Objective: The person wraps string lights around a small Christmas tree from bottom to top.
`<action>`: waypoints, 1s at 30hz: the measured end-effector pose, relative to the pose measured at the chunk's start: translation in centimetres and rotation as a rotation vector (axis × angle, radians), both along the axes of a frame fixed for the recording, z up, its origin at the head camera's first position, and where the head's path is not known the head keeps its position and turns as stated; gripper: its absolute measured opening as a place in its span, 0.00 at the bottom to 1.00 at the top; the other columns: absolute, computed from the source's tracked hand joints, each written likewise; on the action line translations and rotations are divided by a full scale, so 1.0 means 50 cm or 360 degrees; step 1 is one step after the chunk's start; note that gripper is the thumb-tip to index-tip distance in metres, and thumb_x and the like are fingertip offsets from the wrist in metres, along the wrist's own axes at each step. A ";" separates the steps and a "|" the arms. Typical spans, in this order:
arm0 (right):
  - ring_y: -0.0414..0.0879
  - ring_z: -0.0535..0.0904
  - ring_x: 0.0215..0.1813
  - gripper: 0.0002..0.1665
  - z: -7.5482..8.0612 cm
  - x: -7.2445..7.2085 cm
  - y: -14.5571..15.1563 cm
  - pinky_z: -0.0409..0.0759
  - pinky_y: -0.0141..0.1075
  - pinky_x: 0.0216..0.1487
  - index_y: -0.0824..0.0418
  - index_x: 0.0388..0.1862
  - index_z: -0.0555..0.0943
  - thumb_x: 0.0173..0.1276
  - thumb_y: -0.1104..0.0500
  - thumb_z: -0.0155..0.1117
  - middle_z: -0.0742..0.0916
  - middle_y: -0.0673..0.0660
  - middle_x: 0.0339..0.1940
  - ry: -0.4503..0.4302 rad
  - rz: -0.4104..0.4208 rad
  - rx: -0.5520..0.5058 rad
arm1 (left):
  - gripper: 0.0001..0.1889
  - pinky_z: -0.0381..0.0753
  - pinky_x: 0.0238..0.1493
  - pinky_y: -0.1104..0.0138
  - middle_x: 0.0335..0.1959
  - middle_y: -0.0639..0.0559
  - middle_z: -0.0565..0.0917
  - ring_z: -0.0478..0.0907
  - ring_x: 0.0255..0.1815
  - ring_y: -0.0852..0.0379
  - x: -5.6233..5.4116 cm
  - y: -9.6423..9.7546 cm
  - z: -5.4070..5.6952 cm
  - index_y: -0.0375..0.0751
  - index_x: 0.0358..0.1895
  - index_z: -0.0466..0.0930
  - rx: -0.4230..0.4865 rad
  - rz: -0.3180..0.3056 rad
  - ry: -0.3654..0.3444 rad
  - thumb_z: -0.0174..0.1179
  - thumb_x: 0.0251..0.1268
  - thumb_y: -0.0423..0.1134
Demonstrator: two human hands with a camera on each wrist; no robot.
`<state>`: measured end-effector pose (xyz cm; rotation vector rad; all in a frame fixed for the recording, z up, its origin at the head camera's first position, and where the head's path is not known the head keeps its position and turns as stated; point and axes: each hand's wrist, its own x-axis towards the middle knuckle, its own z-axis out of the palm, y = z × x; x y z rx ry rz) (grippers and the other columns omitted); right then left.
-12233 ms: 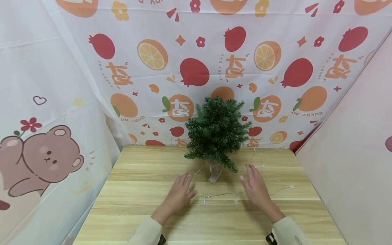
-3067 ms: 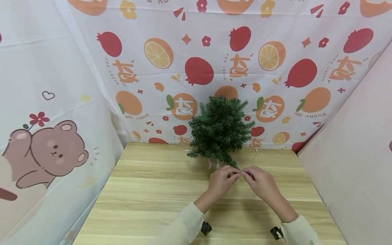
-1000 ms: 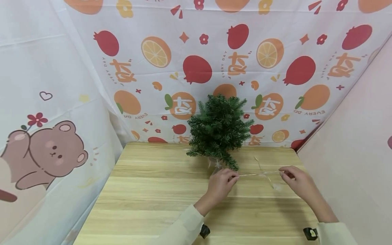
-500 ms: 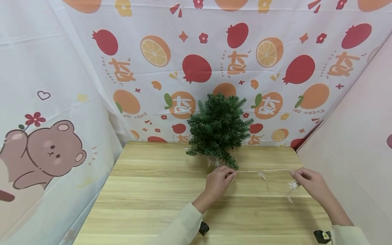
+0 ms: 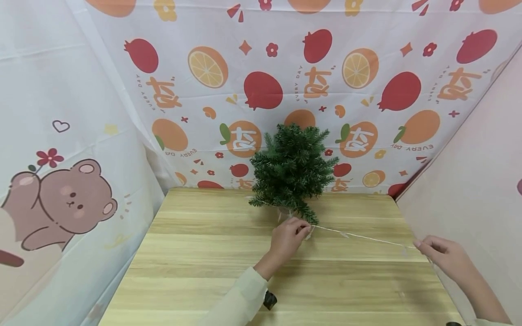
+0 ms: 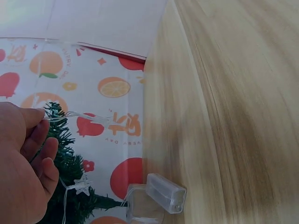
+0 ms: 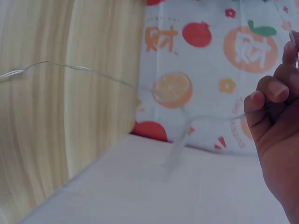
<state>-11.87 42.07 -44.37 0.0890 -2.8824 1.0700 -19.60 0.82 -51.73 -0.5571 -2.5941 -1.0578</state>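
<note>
A small artificial Christmas tree (image 5: 291,167) stands at the back of the wooden table. Close to its lowest front branch, my left hand (image 5: 287,237) pinches a thin string of fairy lights (image 5: 369,237) between thumb and fingers. Out at the table's right side, my right hand (image 5: 444,258) pinches the same string, which is stretched between both hands. In the left wrist view, a star-shaped light (image 6: 83,185) hangs by the tree, and a clear battery box (image 6: 166,192) sits by the tree's base. My left hand hides part of that base in the head view.
The wooden table (image 5: 183,262) reaches back to a fruit-print cloth (image 5: 228,27). Cloth walls close in both sides, the left one printed with a bear (image 5: 69,203). Black wrist straps (image 5: 270,300) show at my sleeves.
My right hand has moved right and toward me, drawing the string out into a longer line. My left hand stays by the low branch. Earlier, both hands met there.
</note>
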 end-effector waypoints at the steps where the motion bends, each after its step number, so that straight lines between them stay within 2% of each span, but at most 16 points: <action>1: 0.42 0.69 0.25 0.18 0.004 0.004 0.006 0.66 0.35 0.25 0.54 0.27 0.79 0.78 0.50 0.58 0.75 0.48 0.19 -0.0005 -0.0017 0.0005 | 0.09 0.74 0.34 0.70 0.42 0.65 0.85 0.76 0.32 0.69 0.000 -0.001 -0.001 0.58 0.46 0.88 0.0004 0.0001 -0.0006 0.59 0.74 0.50; 4: 0.43 0.70 0.26 0.17 0.017 0.015 0.021 0.65 0.35 0.25 0.55 0.28 0.79 0.78 0.51 0.58 0.76 0.48 0.19 0.0009 -0.0043 -0.0004 | 0.09 0.74 0.35 0.70 0.42 0.64 0.85 0.76 0.32 0.69 0.001 -0.002 -0.004 0.58 0.46 0.88 0.0008 0.0010 -0.0020 0.59 0.74 0.51; 8: 0.47 0.72 0.26 0.14 0.036 0.034 0.027 0.67 0.36 0.27 0.58 0.31 0.79 0.79 0.58 0.55 0.75 0.50 0.19 0.0040 0.0069 -0.0115 | 0.10 0.77 0.38 0.69 0.41 0.65 0.86 0.79 0.34 0.69 0.000 0.003 -0.005 0.59 0.46 0.88 0.0033 0.0031 -0.0029 0.59 0.75 0.51; 11: 0.48 0.72 0.26 0.13 0.050 0.047 0.020 0.69 0.37 0.29 0.60 0.33 0.79 0.79 0.66 0.51 0.75 0.50 0.19 0.0099 0.0226 -0.0211 | 0.09 0.77 0.38 0.69 0.39 0.66 0.88 0.81 0.32 0.69 -0.001 0.019 0.009 0.58 0.45 0.88 0.0095 0.0053 -0.0001 0.59 0.75 0.51; 14: 0.47 0.71 0.30 0.14 0.066 0.051 0.008 0.67 0.37 0.34 0.63 0.33 0.77 0.78 0.71 0.47 0.74 0.52 0.20 0.0181 0.0332 -0.0372 | 0.09 0.74 0.31 0.74 0.37 0.64 0.89 0.79 0.26 0.70 -0.001 0.044 0.032 0.56 0.45 0.89 0.0124 0.0054 0.0091 0.60 0.74 0.49; 18: 0.44 0.71 0.35 0.13 0.093 0.044 -0.017 0.65 0.33 0.40 0.68 0.34 0.76 0.80 0.69 0.47 0.73 0.52 0.20 0.0206 0.0232 -0.0539 | 0.09 0.63 0.20 0.79 0.36 0.63 0.90 0.72 0.19 0.73 0.000 0.088 0.054 0.55 0.45 0.89 0.0059 0.0029 0.0183 0.59 0.75 0.48; 21: 0.43 0.71 0.33 0.11 0.112 0.035 -0.045 0.67 0.30 0.41 0.70 0.37 0.78 0.79 0.67 0.51 0.73 0.51 0.19 0.0193 0.0118 -0.0710 | 0.11 0.60 0.19 0.80 0.37 0.65 0.89 0.68 0.18 0.74 -0.003 0.119 0.064 0.57 0.46 0.89 -0.0037 0.0043 0.0157 0.56 0.77 0.51; 23: 0.45 0.71 0.30 0.10 0.123 0.029 -0.064 0.69 0.30 0.41 0.71 0.38 0.78 0.79 0.68 0.52 0.73 0.52 0.19 0.0208 0.0141 -0.0844 | 0.12 0.61 0.20 0.79 0.39 0.67 0.89 0.68 0.19 0.75 -0.006 0.137 0.071 0.59 0.47 0.88 -0.0087 0.0050 0.0124 0.55 0.77 0.52; 25: 0.46 0.70 0.26 0.09 0.130 0.025 -0.083 0.70 0.30 0.39 0.70 0.38 0.79 0.78 0.69 0.53 0.73 0.52 0.18 0.0238 0.0153 -0.0957 | 0.12 0.61 0.21 0.79 0.38 0.68 0.88 0.67 0.19 0.74 -0.012 0.154 0.071 0.60 0.48 0.88 -0.0120 0.0051 0.0109 0.54 0.78 0.52; 30: 0.46 0.70 0.24 0.10 0.137 0.015 -0.118 0.72 0.32 0.34 0.68 0.36 0.80 0.78 0.68 0.54 0.75 0.51 0.19 0.0275 0.0146 -0.0998 | 0.13 0.62 0.18 0.77 0.36 0.67 0.87 0.65 0.16 0.73 -0.023 0.187 0.061 0.58 0.52 0.87 -0.0152 0.0047 0.0030 0.51 0.80 0.49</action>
